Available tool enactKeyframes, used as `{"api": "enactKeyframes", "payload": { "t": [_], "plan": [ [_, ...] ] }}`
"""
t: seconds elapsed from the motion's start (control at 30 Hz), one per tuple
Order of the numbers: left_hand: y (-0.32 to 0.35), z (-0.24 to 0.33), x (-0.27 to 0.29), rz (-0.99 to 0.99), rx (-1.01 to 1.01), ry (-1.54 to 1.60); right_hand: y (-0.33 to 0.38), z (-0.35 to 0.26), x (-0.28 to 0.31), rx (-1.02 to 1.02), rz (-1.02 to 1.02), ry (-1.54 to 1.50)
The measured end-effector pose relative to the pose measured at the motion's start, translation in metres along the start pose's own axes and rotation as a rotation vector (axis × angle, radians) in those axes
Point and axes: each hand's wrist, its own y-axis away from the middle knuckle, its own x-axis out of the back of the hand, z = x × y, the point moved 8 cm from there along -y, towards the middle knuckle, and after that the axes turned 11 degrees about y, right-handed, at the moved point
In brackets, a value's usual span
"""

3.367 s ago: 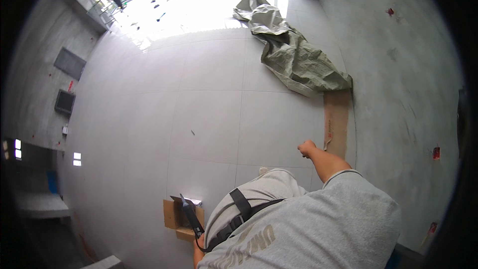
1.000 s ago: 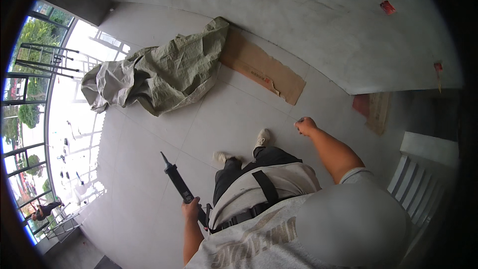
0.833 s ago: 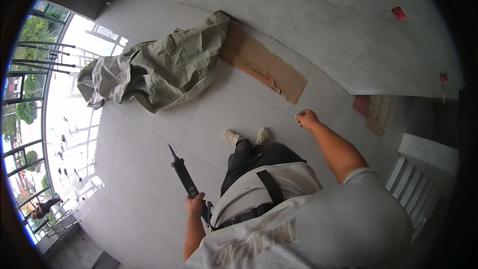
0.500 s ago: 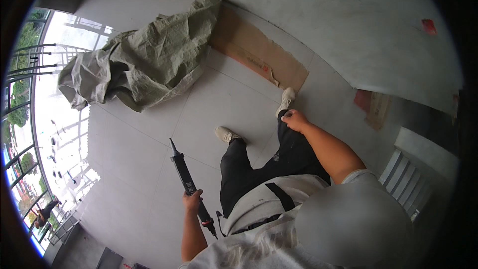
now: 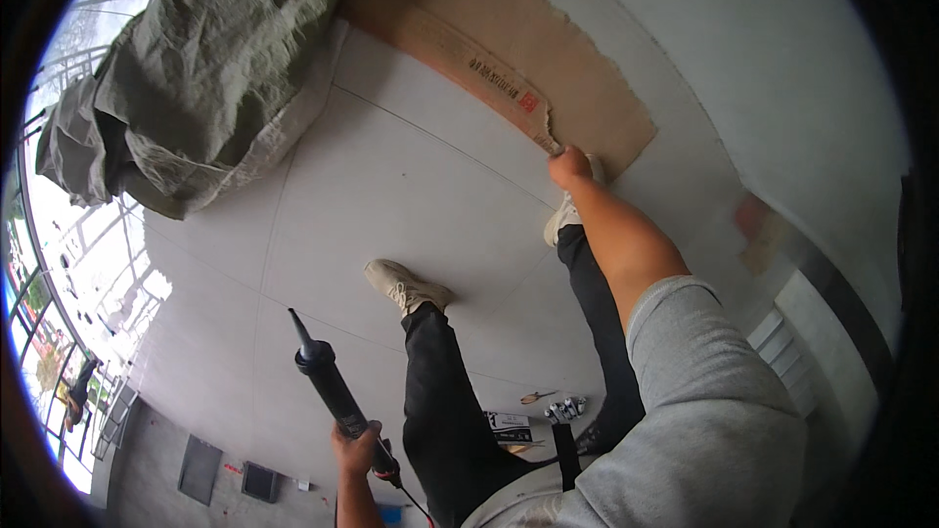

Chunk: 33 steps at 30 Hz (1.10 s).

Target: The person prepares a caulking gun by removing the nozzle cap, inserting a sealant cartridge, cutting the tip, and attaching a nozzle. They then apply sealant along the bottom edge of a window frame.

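My left hand (image 5: 356,448) is wrapped round a black caulking gun (image 5: 337,393) with a long tapered nozzle, which tilts up and to the left over the floor. A thin cord trails from its rear end. Stretched far forward and low, my right hand (image 5: 571,168) is closed, with a small greyish tip at its fingers that I cannot make out. It is beside the torn front edge of a flat brown cardboard sheet (image 5: 587,68); whether it touches the sheet I cannot tell. My right shoe (image 5: 562,217) is just below that hand, partly hidden by it.
A crumpled grey-green tarp (image 5: 215,88) lies at the far left, against the cardboard. My left shoe (image 5: 406,286) stands on the tiled floor. Small tools and a box (image 5: 510,427) lie between my legs. A pale wall (image 5: 782,59) rises at the right, with a white slatted object (image 5: 781,344) nearby.
I have bent forward, and the tarp and cardboard look closer. My right hand has gone from beside my right lower leg to the cardboard's torn edge. The caulking gun stays in my left hand.
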Motion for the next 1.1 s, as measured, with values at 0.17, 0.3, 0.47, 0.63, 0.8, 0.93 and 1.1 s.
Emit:
{"api": "enactKeyframes", "payload": {
  "t": [0.17, 0.3, 0.47, 0.63, 0.8, 0.93, 1.1],
  "plan": [
    [-0.024, 0.029, -0.034, -0.022, -0.023, 0.052, -0.037, -0.010, -0.042, -0.076, 0.108, -0.068],
    [-0.031, 0.047, -0.036, 0.001, -0.041, 0.067, -0.038, -0.021, -0.046, -0.144, 0.008, -0.026],
    [-0.041, 0.055, -0.021, 0.040, -0.060, 0.019, -0.074, -0.023, -0.041, 0.029, -0.101, 0.023],
    [-0.051, 0.033, -0.015, 0.021, -0.084, 0.019, -0.056, -0.041, -0.043, 0.073, -0.098, 0.190],
    [-0.053, -0.002, -0.013, 0.022, -0.026, -0.008, -0.050, -0.056, -0.046, 0.103, -0.084, 0.304],
    [-0.045, -0.005, -0.023, -0.002, 0.010, 0.070, -0.051, -0.058, -0.037, 0.077, -0.071, 0.247],
    [-0.036, 0.019, -0.030, 0.028, -0.022, 0.084, -0.044, -0.067, -0.029, 0.006, -0.131, 0.245]
  ]
}}
